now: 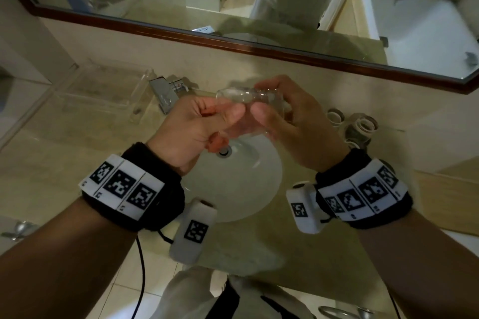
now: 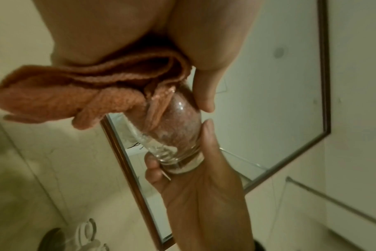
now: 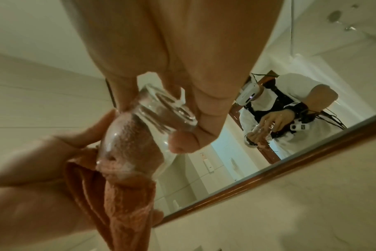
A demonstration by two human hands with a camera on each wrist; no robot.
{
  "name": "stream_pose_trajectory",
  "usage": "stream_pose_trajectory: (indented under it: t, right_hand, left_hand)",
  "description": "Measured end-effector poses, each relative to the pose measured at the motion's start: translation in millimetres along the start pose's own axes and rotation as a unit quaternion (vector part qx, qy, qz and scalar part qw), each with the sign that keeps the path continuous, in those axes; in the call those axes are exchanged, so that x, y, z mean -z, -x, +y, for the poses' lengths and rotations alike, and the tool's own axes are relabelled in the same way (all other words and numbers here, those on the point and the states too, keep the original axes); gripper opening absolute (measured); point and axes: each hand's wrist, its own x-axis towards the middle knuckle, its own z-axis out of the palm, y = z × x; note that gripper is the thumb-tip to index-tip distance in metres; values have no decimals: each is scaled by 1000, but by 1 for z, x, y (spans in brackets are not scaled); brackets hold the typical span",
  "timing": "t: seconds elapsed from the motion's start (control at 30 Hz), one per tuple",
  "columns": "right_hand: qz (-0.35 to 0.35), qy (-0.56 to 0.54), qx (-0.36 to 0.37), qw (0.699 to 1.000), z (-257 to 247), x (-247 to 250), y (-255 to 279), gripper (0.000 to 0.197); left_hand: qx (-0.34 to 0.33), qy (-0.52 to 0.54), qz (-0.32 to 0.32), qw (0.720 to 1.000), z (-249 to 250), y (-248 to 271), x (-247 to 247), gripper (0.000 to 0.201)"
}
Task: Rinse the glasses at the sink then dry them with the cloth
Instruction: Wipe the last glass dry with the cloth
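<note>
A clear glass lies on its side in the air above the white sink. My right hand grips its thick base between thumb and fingers. My left hand holds an orange cloth that is pushed into the mouth of the glass. In the left wrist view the cloth bunches out under my palm and fills the glass, with the right hand round the base. The right wrist view shows the glass base-on, the cloth hanging below it.
A chrome faucet stands behind the sink, left of the hands. A clear plastic tray lies on the counter at the left. More glasses stand on the counter at the right. A wood-framed mirror runs along the wall.
</note>
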Motion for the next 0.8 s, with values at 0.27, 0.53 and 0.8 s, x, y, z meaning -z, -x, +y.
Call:
stream_pose_trajectory:
  t: [0.27,0.53,0.8]
  right_hand:
    - [-2,-2,30,1000,10,6,2,77]
    - [-33,-12,-109,993,0,9,1,48]
    - [-2,10,28,1000,10,11,7,54]
  left_hand:
    - [40,30,-1,999,-3,-6,4,16]
    - [38,34,-1,999,-7,-6,-6,29]
    - [97,78,-11,992,-5,-11,2,53]
